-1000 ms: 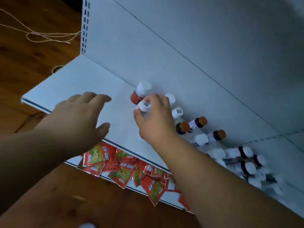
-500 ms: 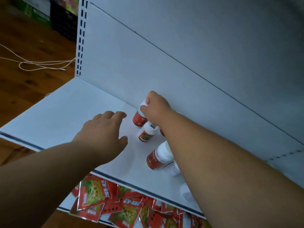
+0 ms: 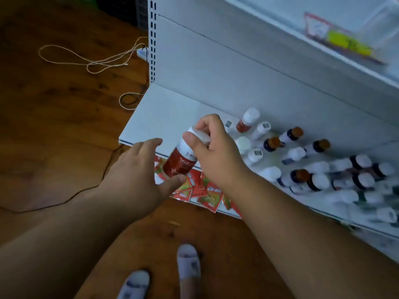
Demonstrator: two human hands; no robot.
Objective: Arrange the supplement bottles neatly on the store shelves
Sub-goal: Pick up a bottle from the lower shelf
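Both forearms reach forward from the lower edge of the view. The right hand (image 3: 212,151) is raised with fingers and thumb curled in a pinch; the left hand (image 3: 138,173) lies beside it, fingers extended, thumb spread.

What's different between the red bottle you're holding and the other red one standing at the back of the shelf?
The held red bottle is off the shelf, gripped at its white cap by the right hand with the left hand under its base; the back red bottle stands on the shelf, untouched. The held red bottle tilts; the back red bottle looks nearly upright. The held one looks bigger, perhaps only because it is nearer. Both have red labels and white caps.
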